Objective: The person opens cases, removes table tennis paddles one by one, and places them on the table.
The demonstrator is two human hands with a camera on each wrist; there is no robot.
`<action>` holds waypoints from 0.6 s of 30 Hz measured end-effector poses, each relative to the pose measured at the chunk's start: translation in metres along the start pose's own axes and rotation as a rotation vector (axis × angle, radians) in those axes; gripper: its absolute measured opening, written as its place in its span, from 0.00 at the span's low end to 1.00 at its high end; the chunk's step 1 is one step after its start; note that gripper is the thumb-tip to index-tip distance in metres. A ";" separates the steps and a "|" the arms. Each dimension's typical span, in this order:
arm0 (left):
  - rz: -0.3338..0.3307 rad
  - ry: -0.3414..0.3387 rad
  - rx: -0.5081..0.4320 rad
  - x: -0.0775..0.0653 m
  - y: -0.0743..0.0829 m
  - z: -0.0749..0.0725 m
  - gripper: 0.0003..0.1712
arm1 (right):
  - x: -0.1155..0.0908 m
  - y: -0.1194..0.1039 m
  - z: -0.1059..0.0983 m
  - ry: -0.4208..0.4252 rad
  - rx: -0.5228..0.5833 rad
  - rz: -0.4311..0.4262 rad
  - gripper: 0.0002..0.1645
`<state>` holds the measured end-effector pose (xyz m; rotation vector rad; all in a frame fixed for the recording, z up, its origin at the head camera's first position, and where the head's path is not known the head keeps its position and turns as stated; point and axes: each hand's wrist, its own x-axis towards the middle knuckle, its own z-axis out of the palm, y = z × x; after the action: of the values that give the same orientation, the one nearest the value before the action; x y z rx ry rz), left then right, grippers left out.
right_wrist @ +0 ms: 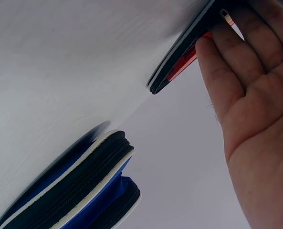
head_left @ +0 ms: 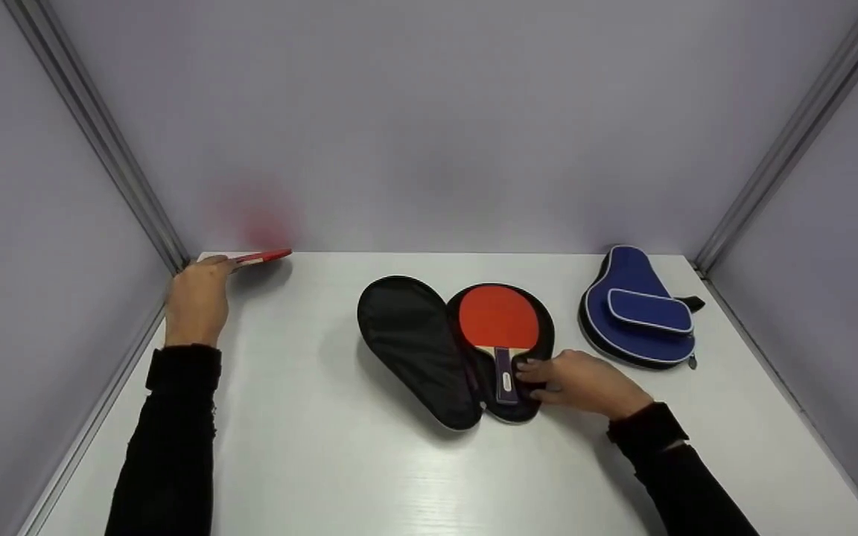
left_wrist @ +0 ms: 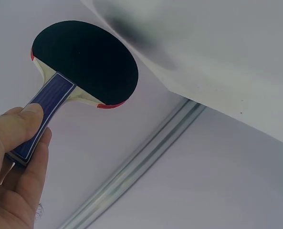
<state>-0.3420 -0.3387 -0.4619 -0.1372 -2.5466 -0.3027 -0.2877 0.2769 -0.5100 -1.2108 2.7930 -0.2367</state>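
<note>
At the far left of the table, my left hand (head_left: 198,301) grips a table tennis paddle (head_left: 265,257) by its handle. In the left wrist view the thumb presses on the blue handle (left_wrist: 43,119), and the paddle's black face (left_wrist: 86,62) shows. A second paddle (head_left: 500,316), red side up with a dark purple handle, lies in the right half of an opened black paddle case (head_left: 414,342). My right hand (head_left: 582,380) reaches over that half's lower edge, with extended fingers (right_wrist: 232,57) right at the handle's side.
A blue paddle case (head_left: 634,298) with white piping and a front pocket lies at the back right of the white table (head_left: 310,461). Grey walls enclose the table's back and sides, with metal posts (head_left: 101,134) at the corners.
</note>
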 end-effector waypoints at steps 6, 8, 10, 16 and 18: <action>-0.042 0.006 0.012 -0.007 -0.007 0.012 0.15 | 0.000 0.001 0.000 -0.009 -0.002 0.012 0.22; -0.044 -0.001 0.031 -0.010 -0.008 0.013 0.13 | 0.000 0.001 0.001 -0.008 -0.003 0.007 0.22; -0.048 -0.014 0.042 -0.012 -0.010 0.014 0.12 | 0.001 0.001 0.001 -0.007 -0.003 0.003 0.21; -0.070 -0.069 0.028 -0.014 -0.012 0.013 0.14 | 0.001 0.002 0.001 0.004 0.011 -0.018 0.22; -0.070 -0.092 0.018 -0.015 -0.014 0.013 0.14 | 0.001 0.002 0.002 0.007 0.018 -0.026 0.22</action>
<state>-0.3386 -0.3493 -0.4831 -0.0562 -2.6484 -0.3076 -0.2900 0.2774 -0.5122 -1.2456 2.7762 -0.2678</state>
